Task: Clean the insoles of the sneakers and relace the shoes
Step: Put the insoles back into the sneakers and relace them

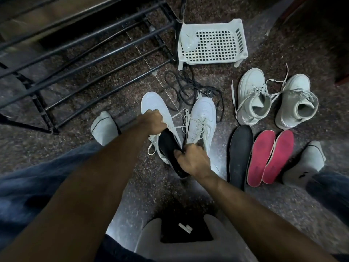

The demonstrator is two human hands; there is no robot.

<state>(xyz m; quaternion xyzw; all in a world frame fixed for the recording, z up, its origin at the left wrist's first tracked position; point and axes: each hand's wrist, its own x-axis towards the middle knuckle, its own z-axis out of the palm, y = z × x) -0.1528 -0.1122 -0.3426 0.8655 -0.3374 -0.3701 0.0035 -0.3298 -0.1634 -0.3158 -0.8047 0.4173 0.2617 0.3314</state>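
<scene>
Gripping a white sneaker (158, 110), the left hand (154, 122) is noted; a black insole (170, 148) is pinched by the right hand (192, 160). Loose insoles (264, 156) lie at three o'clock, black laces (188, 87) at twelve.

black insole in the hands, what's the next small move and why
Probably keep drawing the black insole back out of the left sneaker. Its front end is hidden under the left hand, which grips the shoe at its opening, while the right hand pinches the insole's heel end. Three other insoles already lie loose on the floor, so this one likely joins them.
</scene>
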